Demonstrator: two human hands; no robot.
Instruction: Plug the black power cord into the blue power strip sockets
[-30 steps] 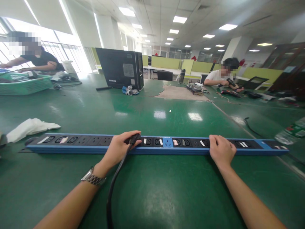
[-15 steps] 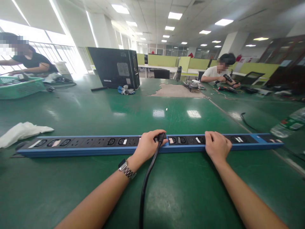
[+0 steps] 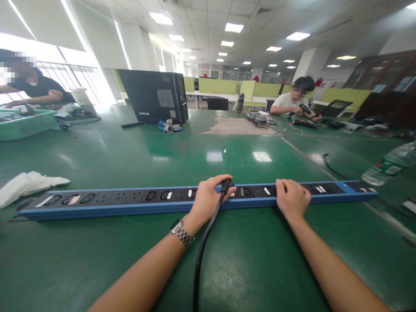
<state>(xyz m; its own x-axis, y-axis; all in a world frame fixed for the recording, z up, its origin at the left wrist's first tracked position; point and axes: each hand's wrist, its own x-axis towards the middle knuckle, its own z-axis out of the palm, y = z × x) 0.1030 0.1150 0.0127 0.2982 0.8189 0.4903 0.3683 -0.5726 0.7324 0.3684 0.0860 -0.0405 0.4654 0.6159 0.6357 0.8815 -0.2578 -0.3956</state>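
A long blue and black power strip (image 3: 123, 207) with several sockets lies across the green table in front of me. My left hand (image 3: 209, 197), with a metal watch on its wrist, pinches a black power plug (image 3: 226, 185) over the middle of the strip. The plug's cable (image 3: 203, 251) runs down toward me. Whether the plug touches a socket is hidden by my fingers. To the right, my right hand (image 3: 293, 199) is wrapped over the strip, fingers curled on its top and edge. Small white labels stick to several sockets.
A crumpled white cloth (image 3: 30, 185) lies at left, near a green basket (image 3: 27, 125). Behind stand a black computer tower (image 3: 152, 97) and gloves (image 3: 170, 126). At right are a plastic bottle (image 3: 388, 167) and a thin cable (image 3: 331, 167). Two people sit across the table.
My left hand has moved slightly right along the strip with the plug, uncovering a labelled socket on its left. My right hand keeps its hold. The view has shifted a little.
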